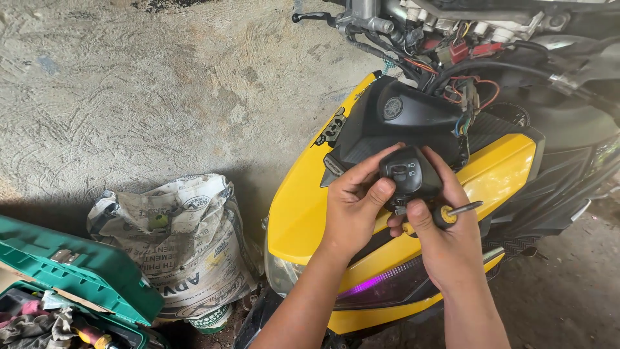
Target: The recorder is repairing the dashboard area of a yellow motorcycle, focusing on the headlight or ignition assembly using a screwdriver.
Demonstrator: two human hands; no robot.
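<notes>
As we look down from the left, a green plastic toolbox [77, 274] sits open in the lower corner with rags and a red-handled tool inside it. Just beside it on the concrete floor [161, 84] slumps a crumpled printed sack [184, 239], with a small round container [210, 318] tucked at its foot.

Moving rightward, we meet the front of a yellow scooter [303, 207] with a black nose panel [400, 119] and a purple-tinted headlight strip [387, 287] lower down. Above the panel, the handlebar area is stripped open, and a tangle of coloured wires [465, 90] and red connectors hangs exposed.

In front of the black panel, our left hand [352, 210] has its grip clamped on a small black switch housing [408, 176], the thumb pressed on its lower left edge and the fingers wrapped along its top. The housing's face with its buttons is turned toward us, and it is held in the air just above the yellow fairing.

Our right hand [445, 239] supports the same housing from the right and below, fingers curled behind it. That grip is also closed on a screwdriver [449, 213] with a black and yellow handle, pinned under the thumb, its metal shaft pointing out to the right, away from the housing.
</notes>
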